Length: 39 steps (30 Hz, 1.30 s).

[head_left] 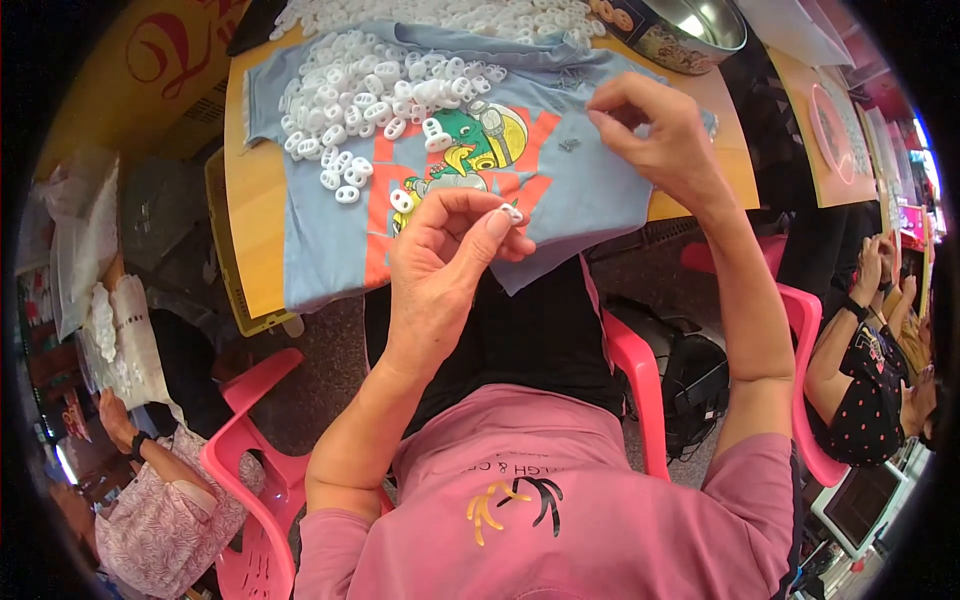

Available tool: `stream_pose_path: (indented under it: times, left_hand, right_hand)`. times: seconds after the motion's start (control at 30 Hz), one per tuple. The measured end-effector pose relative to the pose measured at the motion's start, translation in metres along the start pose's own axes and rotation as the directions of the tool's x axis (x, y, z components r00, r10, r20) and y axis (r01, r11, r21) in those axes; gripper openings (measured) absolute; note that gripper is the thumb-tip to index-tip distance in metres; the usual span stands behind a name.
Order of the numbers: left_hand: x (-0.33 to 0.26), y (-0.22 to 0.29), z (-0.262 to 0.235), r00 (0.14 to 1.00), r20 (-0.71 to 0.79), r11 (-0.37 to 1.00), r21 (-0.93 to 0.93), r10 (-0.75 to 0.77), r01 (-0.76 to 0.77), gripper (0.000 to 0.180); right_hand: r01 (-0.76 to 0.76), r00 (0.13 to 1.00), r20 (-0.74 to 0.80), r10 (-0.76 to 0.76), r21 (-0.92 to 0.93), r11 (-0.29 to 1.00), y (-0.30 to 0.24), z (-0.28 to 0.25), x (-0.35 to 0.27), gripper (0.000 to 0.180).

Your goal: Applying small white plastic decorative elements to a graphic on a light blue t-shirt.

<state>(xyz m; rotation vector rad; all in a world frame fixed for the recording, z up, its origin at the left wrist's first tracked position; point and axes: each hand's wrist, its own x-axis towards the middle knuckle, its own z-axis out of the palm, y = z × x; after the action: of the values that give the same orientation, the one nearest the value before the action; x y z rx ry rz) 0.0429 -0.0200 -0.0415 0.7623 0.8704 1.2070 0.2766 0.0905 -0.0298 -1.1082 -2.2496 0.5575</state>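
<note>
My left hand (445,265) pinches a small white plastic piece with two holes (511,213) between thumb and fingertips, just above the near edge of a grey-blue T-shirt (600,190) spread over the table. Farther right, my right hand (655,130) is raised over the shirt, thumb and forefinger curled together; anything between their tips is too small to make out. Close by lie small dark metal bits (568,145), perhaps springs. Many matching white two-holed pieces (345,85) form a heap at the shirt's left and far side, with a few loose ones (347,194) nearer me.
A round metal tin (690,35) stands at the far right of the wooden table (255,240). More white pieces (430,14) lie behind the shirt. Pink plastic chairs (640,385) flank me. Other people sit left and right, one with a dotted garment (865,415).
</note>
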Motion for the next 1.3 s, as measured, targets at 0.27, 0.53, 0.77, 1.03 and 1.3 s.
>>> stream_pose_path:
  times: [0.27,0.53,0.77,1.03,1.3]
  left_hand:
    - [0.003,0.004,0.000,0.997,-0.062,0.996,-0.078,-0.043,0.038,0.014]
    - [-0.003,0.003,-0.003,0.998,-0.061,0.999,-0.052,-0.004,0.001,0.015]
    - [-0.005,0.008,-0.004,1.000,-0.024,0.998,-0.053,0.016,-0.018,0.016]
    - [-0.009,0.010,-0.001,0.998,-0.039,0.999,-0.007,0.047,-0.047,0.015]
    - [-0.011,0.010,0.001,0.996,-0.039,0.997,0.016,0.079,-0.078,0.015]
  right_hand:
    - [-0.220,0.949,0.010,0.316,0.741,0.634,-0.061,0.021,-0.022,0.016]
    - [-0.272,0.918,0.073,0.390,0.832,0.483,-0.087,0.050,-0.031,0.018]
    - [-0.271,0.913,0.075,0.400,0.846,0.459,-0.095,0.060,-0.034,0.018]
    - [-0.271,0.915,0.072,0.398,0.839,0.471,-0.099,0.061,-0.037,0.020]
    - [-0.239,0.916,-0.025,0.400,0.767,0.596,-0.106,0.063,-0.041,0.016]
